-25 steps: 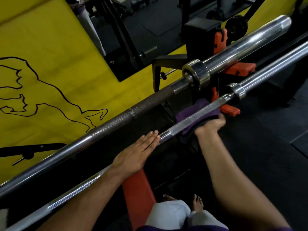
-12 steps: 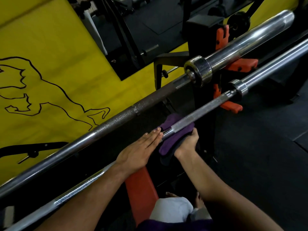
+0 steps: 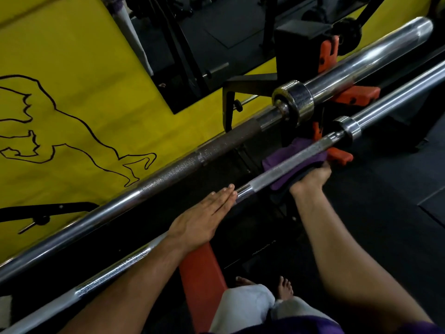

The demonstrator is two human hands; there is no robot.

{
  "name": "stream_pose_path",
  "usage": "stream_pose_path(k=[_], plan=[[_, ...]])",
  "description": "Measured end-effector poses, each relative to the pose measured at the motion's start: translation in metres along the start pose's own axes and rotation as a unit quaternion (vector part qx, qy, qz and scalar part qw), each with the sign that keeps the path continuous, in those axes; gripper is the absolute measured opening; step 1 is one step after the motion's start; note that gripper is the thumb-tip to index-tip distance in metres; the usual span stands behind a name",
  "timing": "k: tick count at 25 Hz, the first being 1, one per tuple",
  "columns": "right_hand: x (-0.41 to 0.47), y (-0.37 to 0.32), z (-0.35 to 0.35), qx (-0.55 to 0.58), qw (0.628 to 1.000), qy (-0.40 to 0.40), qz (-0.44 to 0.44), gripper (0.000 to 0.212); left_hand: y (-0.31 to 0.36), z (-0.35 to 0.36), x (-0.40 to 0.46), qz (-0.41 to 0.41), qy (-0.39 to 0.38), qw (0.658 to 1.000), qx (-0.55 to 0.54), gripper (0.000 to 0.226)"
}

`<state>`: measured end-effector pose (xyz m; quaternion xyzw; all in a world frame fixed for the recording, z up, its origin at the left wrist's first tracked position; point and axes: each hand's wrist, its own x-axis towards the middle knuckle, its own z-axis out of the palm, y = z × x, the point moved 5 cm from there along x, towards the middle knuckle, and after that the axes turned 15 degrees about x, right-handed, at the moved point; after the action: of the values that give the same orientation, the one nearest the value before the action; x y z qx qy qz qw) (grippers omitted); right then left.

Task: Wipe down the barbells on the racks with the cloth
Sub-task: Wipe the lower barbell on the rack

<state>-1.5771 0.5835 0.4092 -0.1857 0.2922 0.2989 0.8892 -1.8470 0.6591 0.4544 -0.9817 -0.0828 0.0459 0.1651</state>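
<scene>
The person's forearms and both hands, left (image 3: 201, 221) and right (image 3: 310, 178), are bare. Light grey trousers (image 3: 243, 307) cover the legs, a purple garment (image 3: 301, 325) shows at the waist, and the feet (image 3: 285, 286) are bare.

Head camera looks steeply down, close over the barbell (image 3: 296, 156).

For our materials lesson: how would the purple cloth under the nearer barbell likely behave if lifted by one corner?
The purple cloth would probably droop limply: it already folds and sags around the nearer barbell where the right hand grips it. It looks light and unlikely to slip, since it bunches easily.
</scene>
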Motion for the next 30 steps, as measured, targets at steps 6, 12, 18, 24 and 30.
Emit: stream_pose_path(k=[6, 12, 18, 24, 30], plan=[[-0.062, 0.054, -0.038, -0.159, 0.979, 0.031, 0.122, 0.058, 0.000, -0.006, 0.001, -0.007, -0.008, 1.000, 0.016, 0.103], [-0.069, -0.028, -0.050, -0.365, 0.923, 0.026, 0.115, 0.048, 0.001, -0.012, 0.000, -0.039, -0.010, 0.999, 0.033, 0.098], [-0.111, -0.065, -0.035, -0.410, 0.899, -0.045, 0.144, 0.052, 0.002, -0.015, -0.011, -0.114, -0.018, 0.993, -0.030, 0.059], [-0.129, -0.046, -0.041, -0.498, 0.852, -0.054, 0.149, 0.049, 0.019, -0.010, -0.032, -0.229, -0.020, 0.973, -0.017, 0.064], [-0.177, -0.025, 0.035, -0.598, 0.687, -0.370, -0.183, 0.015, -0.001, -0.010, -0.074, -0.295, 0.004, 0.955, -0.034, 0.064]])
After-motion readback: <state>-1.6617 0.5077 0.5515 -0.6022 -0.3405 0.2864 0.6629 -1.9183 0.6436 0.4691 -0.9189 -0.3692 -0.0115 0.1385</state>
